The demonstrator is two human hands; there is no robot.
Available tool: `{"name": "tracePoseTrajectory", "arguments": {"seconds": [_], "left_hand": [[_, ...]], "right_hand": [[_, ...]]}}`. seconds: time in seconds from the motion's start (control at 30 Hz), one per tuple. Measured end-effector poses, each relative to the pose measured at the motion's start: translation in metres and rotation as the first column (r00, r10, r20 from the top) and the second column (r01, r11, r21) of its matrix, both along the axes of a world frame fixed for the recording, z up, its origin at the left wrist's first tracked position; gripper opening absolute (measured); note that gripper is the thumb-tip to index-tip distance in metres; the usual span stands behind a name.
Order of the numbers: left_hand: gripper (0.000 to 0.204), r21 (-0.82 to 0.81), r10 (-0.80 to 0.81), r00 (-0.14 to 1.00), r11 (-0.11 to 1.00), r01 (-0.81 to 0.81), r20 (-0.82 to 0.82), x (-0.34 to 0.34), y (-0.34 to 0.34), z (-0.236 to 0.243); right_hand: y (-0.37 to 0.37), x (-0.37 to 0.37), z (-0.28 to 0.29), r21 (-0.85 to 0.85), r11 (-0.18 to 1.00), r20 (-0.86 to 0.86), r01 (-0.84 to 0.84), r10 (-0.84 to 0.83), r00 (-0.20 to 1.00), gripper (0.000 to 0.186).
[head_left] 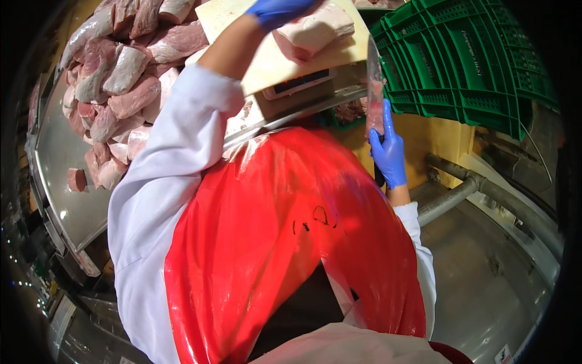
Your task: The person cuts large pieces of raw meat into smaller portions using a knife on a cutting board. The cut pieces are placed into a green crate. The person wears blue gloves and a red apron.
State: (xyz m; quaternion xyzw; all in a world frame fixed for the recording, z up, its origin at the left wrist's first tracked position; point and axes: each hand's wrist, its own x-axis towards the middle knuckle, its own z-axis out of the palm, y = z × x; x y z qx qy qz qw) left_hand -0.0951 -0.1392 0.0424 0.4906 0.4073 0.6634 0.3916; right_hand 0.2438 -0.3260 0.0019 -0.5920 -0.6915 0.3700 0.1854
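My left hand, in a blue glove, reaches across to the far edge of the view, at the upper left of a thick slab of pale, fatty meat. Its fingers are cut off by the frame and hidden, so its grip does not show. The meat rests on a cream cutting board. On the right, my right hand, also blue-gloved, is closed round the dark handle of a knife. Its index finger lies stretched along the handle towards the blade, which points away from me, beside the board's right edge, wet and reddish.
Many raw meat pieces are heaped on a steel table at the left, with one small chunk apart. A scale shows under the board. Green crates stand at the far right, above metal pipes.
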Motion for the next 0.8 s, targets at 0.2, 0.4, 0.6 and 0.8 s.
{"name": "tracePoseTrajectory", "arguments": {"seconds": [0.2,0.4,0.6,0.8], "left_hand": [[0.027,-0.228,-0.449,0.773,0.893,0.388,-0.447,0.117,0.066,0.051],[0.052,-0.388,-0.145,0.742,0.907,-0.165,-0.654,-0.004,0.051,0.023],[0.028,-0.364,-0.073,0.875,0.924,-0.121,-0.478,-0.036,-0.044,-0.114],[0.042,-0.097,0.327,0.622,0.831,-0.547,-0.712,0.028,-0.093,-0.137]], "right_hand": [[0.043,0.039,-0.056,0.052,0.994,-0.151,-0.094,0.101,0.983,0.075],[0.074,0.064,-0.083,0.014,1.000,-0.417,-0.014,0.018,0.909,0.050],[0.163,-0.078,-0.047,-0.155,0.959,-0.834,-0.236,0.002,0.552,0.032],[0.266,-0.169,-0.055,0.119,0.882,-0.855,-0.456,0.325,0.405,0.028]]}}
